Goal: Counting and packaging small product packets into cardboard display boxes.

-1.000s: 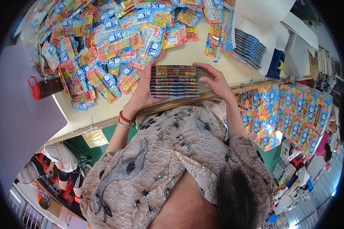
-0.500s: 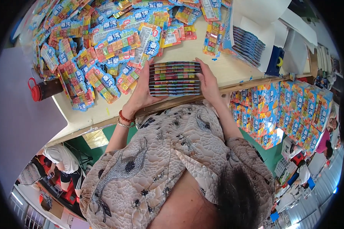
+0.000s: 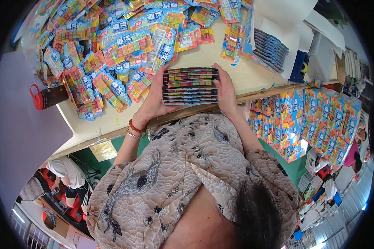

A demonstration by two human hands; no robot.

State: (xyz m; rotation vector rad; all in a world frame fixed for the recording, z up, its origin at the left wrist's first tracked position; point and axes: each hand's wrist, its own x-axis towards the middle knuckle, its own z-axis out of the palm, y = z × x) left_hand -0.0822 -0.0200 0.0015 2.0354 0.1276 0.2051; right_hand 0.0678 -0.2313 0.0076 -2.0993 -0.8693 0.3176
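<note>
Between my two hands is a stack of candy packs, their thin edges turned up toward me and colourful pieces showing between them. My left hand presses on the stack's left end, and my right hand presses on its right end. The stack is at the table's near edge. Just beyond my left hand spreads a large heap of loose candy packs, flat and blue-edged with orange, yellow and green pieces. To the right of the heap, a single pack lies apart.
An open white carton at the back right holds a row of packs. Beside it is a dark blue tape dispenser. A dark bottle with a red lid lies at left. Printed boxes are piled beyond the table's right edge.
The stack stays between my hands, with its edges spaced slightly differently in the middle. My right hand has shifted very slightly; the heap and carton look the same.
</note>
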